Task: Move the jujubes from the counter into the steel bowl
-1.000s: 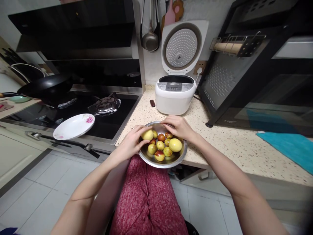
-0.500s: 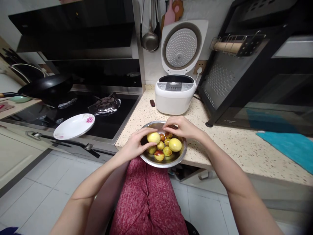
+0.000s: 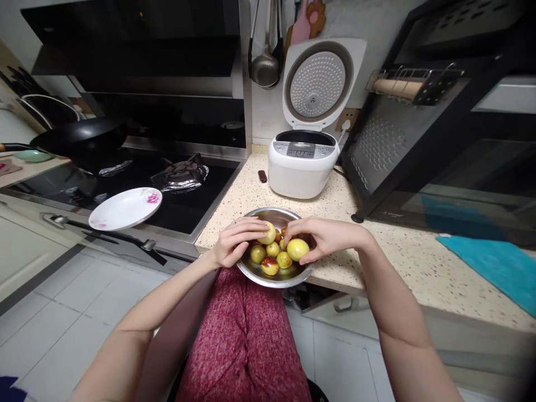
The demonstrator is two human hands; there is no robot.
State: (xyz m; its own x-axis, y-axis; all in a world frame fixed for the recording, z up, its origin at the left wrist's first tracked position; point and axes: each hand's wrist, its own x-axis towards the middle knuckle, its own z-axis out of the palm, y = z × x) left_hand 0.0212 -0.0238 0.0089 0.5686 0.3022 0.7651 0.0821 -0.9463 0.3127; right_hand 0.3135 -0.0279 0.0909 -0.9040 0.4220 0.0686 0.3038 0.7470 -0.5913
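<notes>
In the metal bowl (image 3: pixel 293 274) at the worktop's (image 3: pixel 393 251) edge, a pale fruit (image 3: pixel 270 234) is touched by the left hand (image 3: pixel 233 241), fingers loosely extended; a yellow fruit (image 3: pixel 297 250) is grasped by the right hand (image 3: pixel 330 239).

Trousers (image 3: pixel 247 346) fill six o'clock: deep raspberry red, flecked all over with pale pink, the cloth soft and creased along both thighs. The arms, left (image 3: pixel 176 301) toward eight o'clock and right (image 3: pixel 389 296) toward four, are slender and bare past the elbow. Both hands (image 3: pixel 237 241) are bare too, the left wearing a thin ring (image 3: pixel 235 222).
</notes>
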